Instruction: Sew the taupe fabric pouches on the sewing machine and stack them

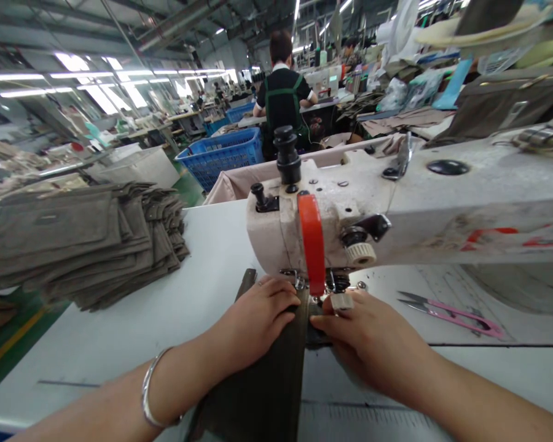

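Note:
A long piece of dark olive fabric (271,374) lies under the head of a white sewing machine (286,227), its far end showing beyond my left hand. My left hand (262,313) rests flat on that fabric, left of the needle area, fingers stretched toward the presser foot. Close on the foot's right side is my right hand (364,331), its thumb and fingers drawn together by the dark metal plate (317,334). What they pinch, if anything, is hidden. An orange guard (311,245) hangs in front of the needle, which I cannot see clearly.
Pink-handled thread snips (456,313) lie right of my right hand. A stack of olive fabric pieces (87,239) sits on the table's left. Behind are a blue basket (225,156) and a person (283,92) seated at another machine. Ruler markings (368,414) run along the near tabletop.

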`<state>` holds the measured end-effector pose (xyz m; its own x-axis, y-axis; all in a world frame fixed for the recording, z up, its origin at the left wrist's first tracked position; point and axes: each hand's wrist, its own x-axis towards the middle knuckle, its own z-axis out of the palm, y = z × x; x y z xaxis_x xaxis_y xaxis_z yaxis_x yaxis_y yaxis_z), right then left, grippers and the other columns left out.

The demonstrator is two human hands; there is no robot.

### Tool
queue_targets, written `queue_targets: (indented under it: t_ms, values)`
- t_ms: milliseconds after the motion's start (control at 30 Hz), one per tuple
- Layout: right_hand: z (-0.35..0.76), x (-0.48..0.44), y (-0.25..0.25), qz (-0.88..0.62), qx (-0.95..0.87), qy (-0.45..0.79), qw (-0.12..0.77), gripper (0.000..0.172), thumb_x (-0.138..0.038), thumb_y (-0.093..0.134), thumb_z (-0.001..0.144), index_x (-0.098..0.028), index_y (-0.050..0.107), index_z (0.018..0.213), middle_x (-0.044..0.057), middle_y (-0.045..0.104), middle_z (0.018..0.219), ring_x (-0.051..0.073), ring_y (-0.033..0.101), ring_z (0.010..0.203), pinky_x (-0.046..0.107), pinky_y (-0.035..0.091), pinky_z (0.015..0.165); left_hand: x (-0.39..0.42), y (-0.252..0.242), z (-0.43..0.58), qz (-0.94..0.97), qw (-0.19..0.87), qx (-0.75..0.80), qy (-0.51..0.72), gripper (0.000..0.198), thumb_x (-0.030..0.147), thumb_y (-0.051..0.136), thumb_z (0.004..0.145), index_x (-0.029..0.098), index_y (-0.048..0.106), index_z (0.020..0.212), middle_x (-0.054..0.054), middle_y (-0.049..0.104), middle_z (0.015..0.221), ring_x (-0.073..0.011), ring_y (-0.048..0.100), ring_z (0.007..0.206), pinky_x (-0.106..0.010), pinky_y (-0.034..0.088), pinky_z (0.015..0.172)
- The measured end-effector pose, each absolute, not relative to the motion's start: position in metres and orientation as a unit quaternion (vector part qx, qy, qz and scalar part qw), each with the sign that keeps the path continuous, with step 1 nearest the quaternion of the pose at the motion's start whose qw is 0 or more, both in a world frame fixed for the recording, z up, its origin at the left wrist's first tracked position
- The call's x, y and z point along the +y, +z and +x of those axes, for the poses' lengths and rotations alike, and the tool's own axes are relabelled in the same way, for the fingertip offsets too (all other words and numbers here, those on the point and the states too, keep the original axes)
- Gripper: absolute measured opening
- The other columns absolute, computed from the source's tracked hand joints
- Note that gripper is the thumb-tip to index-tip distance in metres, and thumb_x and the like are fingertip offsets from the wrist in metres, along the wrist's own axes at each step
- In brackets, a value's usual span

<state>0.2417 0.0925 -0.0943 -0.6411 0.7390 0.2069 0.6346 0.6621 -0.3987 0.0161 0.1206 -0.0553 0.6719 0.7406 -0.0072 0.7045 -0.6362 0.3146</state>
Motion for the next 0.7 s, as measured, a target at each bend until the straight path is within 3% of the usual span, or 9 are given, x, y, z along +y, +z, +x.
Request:
queue_targets:
  t_ms: [133, 267, 433, 700]
  values:
    - [0.24, 0.093, -0.092, -0.377, -0.902, 0.146, 0.15, 0.042, -0.011, 0.049, 0.083, -0.025, 0.06, 0.121, 0.007, 0.063, 0.102, 0.026, 0.057, 0.096, 0.045, 0.044, 0.085, 0.112, -0.061, 0.016, 0.885, 0.155, 0.433, 0.073, 0.023, 0.015, 0.051, 0.092, 0.018, 0.059, 0.113, -0.007, 0.061, 0.118, -0.0212, 0.055, 0.113, -0.039, 0.043, 0.104]
    - [0.235, 0.091, -0.088, -0.383, -0.898, 0.158, 0.146, 0.032, -0.013, 0.05, 0.084, -0.025, 0.063, 0.11, 0.006, 0.063, 0.105, 0.025, 0.056, 0.097, 0.043, 0.044, 0.083, 0.106, -0.065, 0.019, 0.887, 0.123, 0.439, 0.077, 0.025, 0.015, 0.048, 0.093, 0.018, 0.055, 0.116, -0.008, 0.059, 0.12, -0.0231, 0.055, 0.113, -0.042, 0.045, 0.102]
    - [0.232, 0.086, -0.088, -0.404, -0.891, 0.139, 0.154, 0.025, -0.012, 0.051, 0.084, -0.023, 0.066, 0.1, 0.005, 0.064, 0.103, 0.026, 0.056, 0.097, 0.045, 0.043, 0.085, 0.103, -0.075, 0.015, 0.932, 0.072, 0.349, 0.066, 0.043, 0.008, 0.04, 0.092, 0.016, 0.042, 0.134, -0.01, 0.052, 0.135, -0.0239, 0.042, 0.13, -0.044, 0.037, 0.111]
    - [0.233, 0.085, -0.093, -0.402, -0.896, 0.121, 0.145, 0.028, -0.008, 0.05, 0.08, -0.022, 0.065, 0.098, 0.007, 0.062, 0.102, 0.029, 0.055, 0.096, 0.048, 0.044, 0.083, 0.106, -0.073, 0.016, 0.935, 0.109, 0.328, 0.072, 0.05, 0.001, 0.038, 0.085, 0.016, 0.047, 0.132, -0.009, 0.053, 0.135, -0.0204, 0.044, 0.13, -0.041, 0.038, 0.111]
